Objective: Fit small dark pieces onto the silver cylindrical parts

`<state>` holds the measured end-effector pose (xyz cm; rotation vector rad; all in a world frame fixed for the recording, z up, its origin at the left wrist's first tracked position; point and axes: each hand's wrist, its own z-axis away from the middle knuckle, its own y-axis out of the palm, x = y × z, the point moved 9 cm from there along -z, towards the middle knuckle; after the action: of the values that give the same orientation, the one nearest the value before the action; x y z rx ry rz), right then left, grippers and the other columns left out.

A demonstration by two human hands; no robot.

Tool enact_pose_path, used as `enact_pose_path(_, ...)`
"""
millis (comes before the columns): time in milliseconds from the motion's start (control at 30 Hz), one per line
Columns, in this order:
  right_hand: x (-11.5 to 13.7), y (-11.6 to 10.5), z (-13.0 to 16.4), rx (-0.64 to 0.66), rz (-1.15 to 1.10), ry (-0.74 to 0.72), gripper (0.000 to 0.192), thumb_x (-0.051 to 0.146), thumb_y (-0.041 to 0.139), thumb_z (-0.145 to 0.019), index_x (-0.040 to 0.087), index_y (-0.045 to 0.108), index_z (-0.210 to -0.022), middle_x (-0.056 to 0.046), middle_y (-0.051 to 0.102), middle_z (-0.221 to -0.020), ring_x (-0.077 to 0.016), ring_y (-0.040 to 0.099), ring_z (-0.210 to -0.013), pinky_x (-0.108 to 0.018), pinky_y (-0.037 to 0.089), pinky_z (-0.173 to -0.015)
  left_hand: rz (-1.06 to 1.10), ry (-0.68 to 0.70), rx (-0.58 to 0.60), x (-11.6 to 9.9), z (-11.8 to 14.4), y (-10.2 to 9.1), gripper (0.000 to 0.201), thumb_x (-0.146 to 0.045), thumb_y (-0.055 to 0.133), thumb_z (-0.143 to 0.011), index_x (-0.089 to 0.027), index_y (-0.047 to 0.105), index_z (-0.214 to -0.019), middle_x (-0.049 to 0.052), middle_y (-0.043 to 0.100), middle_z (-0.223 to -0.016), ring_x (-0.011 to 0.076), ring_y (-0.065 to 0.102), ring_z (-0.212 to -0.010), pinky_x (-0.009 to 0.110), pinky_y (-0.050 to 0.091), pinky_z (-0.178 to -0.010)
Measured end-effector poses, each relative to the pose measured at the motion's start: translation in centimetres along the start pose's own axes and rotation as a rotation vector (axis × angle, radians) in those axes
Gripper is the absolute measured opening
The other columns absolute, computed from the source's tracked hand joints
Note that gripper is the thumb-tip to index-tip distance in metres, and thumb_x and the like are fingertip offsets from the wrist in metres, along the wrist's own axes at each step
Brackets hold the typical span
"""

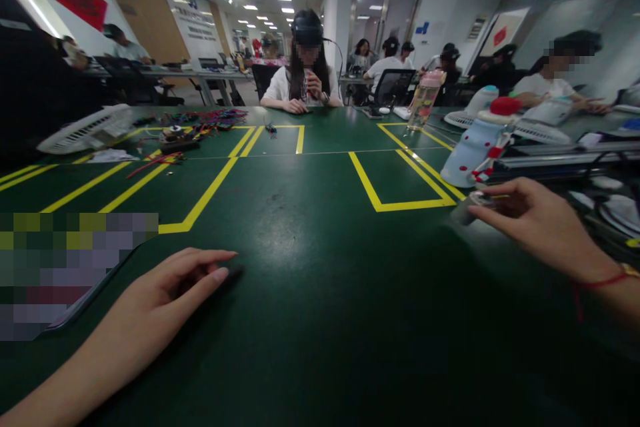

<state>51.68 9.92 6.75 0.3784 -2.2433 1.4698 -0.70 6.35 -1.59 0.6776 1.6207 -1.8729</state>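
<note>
My left hand (173,287) rests flat on the green table (320,293) near its front edge, fingers together and pointing right, holding nothing. Just left of it lies a flat device (65,273) with a blurred screen. My right hand (535,223) reaches out at the right with a red string around the wrist. Its fingertips pinch a small grey object (467,208) beside the corner of a yellow-taped rectangle (400,180). What the object is I cannot make out.
A white bottle with red dots and a red cap (477,140) stands right behind my right hand. A clear pink-lidded bottle (423,101), a white fan (85,128) and coloured wires (200,123) lie farther back. A person (305,73) sits opposite; others work at the right.
</note>
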Motion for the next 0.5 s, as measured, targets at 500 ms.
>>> enact_pose_path(500, 18.0, 11.5, 9.7, 0.538, -0.514, -0.481, 0.057, 0.038, 0.071, -0.076, 0.028, 0.043, -0.125, -0.001, 0.059, -0.12, -0.0113, 0.06, -0.104, -0.029, 0.05, -0.093, -0.129, 0.225, -0.035, -7.0, 0.4, 1.6, 0.039, -0.054, 0.054, -0.088, -0.032, 0.061, -0.119, 0.003, 0.061, -0.11, 0.0218, 0.061, -0.091, 0.032, 0.05, -0.07)
